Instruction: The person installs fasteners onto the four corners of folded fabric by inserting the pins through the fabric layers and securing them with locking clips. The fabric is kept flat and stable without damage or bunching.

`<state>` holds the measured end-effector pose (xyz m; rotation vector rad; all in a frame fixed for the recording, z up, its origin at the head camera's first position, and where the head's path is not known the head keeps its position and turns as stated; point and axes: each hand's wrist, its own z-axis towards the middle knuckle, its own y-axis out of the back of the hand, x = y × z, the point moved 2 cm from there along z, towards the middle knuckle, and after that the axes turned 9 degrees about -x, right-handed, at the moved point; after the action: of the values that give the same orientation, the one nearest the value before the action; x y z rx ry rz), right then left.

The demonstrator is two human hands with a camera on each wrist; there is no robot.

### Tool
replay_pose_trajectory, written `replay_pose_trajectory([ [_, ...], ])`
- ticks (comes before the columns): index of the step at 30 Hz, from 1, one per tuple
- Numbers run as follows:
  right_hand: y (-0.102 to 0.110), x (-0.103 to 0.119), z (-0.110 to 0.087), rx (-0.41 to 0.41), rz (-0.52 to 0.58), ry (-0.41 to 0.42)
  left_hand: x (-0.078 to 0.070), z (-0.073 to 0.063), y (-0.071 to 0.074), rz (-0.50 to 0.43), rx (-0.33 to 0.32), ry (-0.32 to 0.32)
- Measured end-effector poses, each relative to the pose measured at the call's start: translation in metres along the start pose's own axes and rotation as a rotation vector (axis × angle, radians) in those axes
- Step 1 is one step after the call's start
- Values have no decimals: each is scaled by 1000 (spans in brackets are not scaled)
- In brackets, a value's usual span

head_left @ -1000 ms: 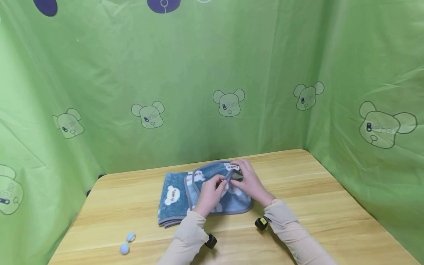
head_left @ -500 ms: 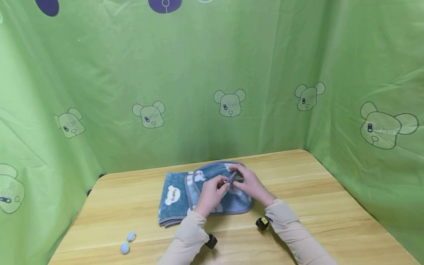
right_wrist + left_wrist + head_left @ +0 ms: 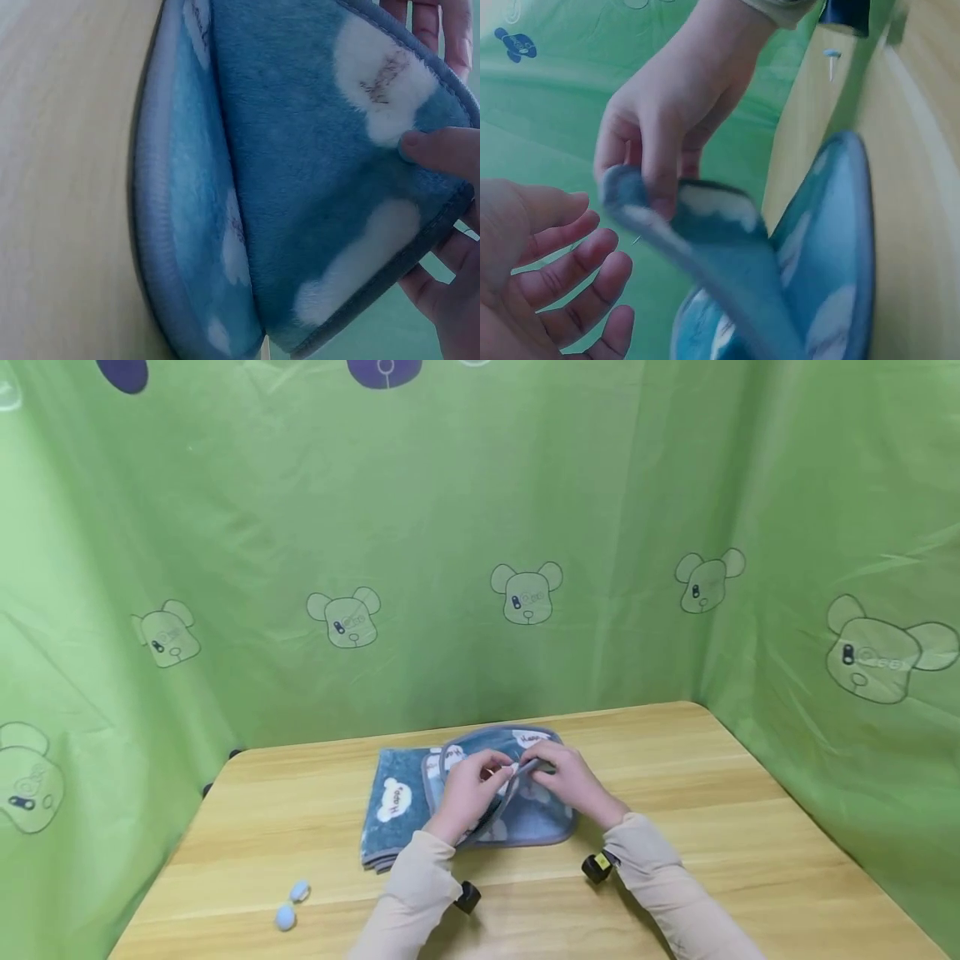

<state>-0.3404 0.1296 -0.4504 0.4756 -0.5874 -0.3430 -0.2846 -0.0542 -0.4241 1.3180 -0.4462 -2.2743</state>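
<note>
A teal fleece blanket [image 3: 381,825] with grey trim and white bear heads reading "Happy" lies folded on the table. My right hand [image 3: 576,783] pinches the trimmed edge of its raised upper layer. In the right wrist view, my right thumb [image 3: 442,152] presses the patterned face of the blanket [image 3: 292,142], with the fingers behind. My left hand [image 3: 467,792] is beside that edge; in the left wrist view, the left hand [image 3: 547,289] shows loosely bent, parted fingers, apart from the blanket [image 3: 739,266]. The raised flap partly covers the lower layers.
Two small light-blue rounded pieces [image 3: 286,917] lie close together on the wooden table [image 3: 255,827], at the front left. Green curtains [image 3: 435,677] with bear prints hang behind and at both sides. A black wrist camera [image 3: 597,867] sits below the right wrist.
The left hand has let go of the edge and shifted slightly left. The blanket's top layer is now lifted into a flap from the right hand, its edge running down beside the left wrist.
</note>
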Motion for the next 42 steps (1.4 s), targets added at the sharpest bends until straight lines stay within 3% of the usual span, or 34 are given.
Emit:
replay_pose_trajectory([
  [6, 2, 1, -2, 25, 22, -33, 11, -2, 32, 85, 10, 8],
  [12, 1, -1, -2, 27, 26, -43, 35, -11, 75, 222, 3, 17],
  [20, 0, -1, -2, 31, 13, -58, 62, -32, 140, 387, 54, 85],
  [25, 0, -1, -2, 27, 13, -54, 77, -54, 172, 459, 115, 129],
  [31, 1, -1, -2, 38, 21, -53, 99, -88, 195, 467, 197, 254],
  [37, 0, -3, -3, 52, 15, -84, 116, -115, 212, 442, 307, 286],
  [42, 2, -4, -3, 44, 8, -73, 124, -124, 218, 400, 362, 307],
])
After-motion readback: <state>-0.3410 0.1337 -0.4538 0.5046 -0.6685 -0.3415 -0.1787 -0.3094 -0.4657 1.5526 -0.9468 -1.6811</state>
